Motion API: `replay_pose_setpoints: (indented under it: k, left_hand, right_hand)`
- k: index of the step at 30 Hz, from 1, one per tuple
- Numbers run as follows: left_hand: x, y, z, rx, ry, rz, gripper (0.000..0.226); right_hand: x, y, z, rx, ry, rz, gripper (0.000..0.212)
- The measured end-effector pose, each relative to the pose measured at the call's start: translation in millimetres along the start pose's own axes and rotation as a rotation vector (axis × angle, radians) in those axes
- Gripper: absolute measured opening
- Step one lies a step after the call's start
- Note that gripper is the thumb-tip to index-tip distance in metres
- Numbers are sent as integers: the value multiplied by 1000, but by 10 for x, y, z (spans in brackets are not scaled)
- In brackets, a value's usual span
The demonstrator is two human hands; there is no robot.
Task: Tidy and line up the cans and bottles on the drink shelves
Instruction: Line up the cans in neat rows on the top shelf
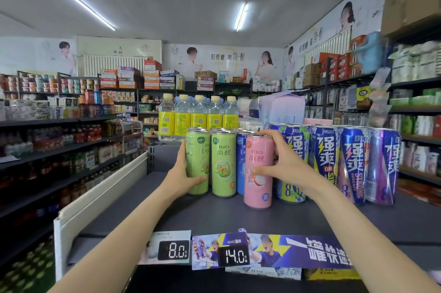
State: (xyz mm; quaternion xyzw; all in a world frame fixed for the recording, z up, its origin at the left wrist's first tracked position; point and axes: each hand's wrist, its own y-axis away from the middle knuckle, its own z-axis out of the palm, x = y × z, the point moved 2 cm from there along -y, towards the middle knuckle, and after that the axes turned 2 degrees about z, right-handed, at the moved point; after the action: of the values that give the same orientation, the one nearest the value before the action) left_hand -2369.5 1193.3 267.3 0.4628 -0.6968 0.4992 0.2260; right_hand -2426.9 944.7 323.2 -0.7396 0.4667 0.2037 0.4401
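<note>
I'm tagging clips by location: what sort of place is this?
Most likely a small grocery shop: dark shelf stocked with tall pink drink can and others, digital price tags on its edge, aisles of packaged goods behind.

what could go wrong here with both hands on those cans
1. The pink can, gripped by the right hand, stands close against the blue can; pushing it back may knock that one.
2. The left hand holds the outer green can near the row's open end, where it could tip.
</note>
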Motion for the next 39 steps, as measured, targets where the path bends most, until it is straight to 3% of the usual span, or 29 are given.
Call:
replay_pose_setpoints:
  k: [12, 15, 18, 20, 23, 26, 39]
  left_hand:
    - [428, -56, 113, 139, 55, 20, 115]
    - [468, 29, 126, 221, -30, 39, 113]
    - [525, 166, 213, 279, -237, 102, 108]
    - [568, 227, 346, 244, -400, 105, 108]
    - [594, 258, 513, 190, -544, -25, 112]
    - [560, 236, 545, 203, -534, -93, 111]
    - [513, 264, 476, 226, -505, -2, 105]
  right_hand:
    - [19, -33, 9, -13, -10, 45, 83]
    - [64, -38, 44, 3, -20, 80, 98]
    - [134, -8, 169, -10, -61, 103, 96]
    - [180, 28, 248, -5, -103, 106, 90]
    - [198, 45, 302, 3, -126, 107, 88]
    - [160, 67, 325, 21, -113, 89, 92]
    - [48, 116, 447, 98, -26, 58, 91]
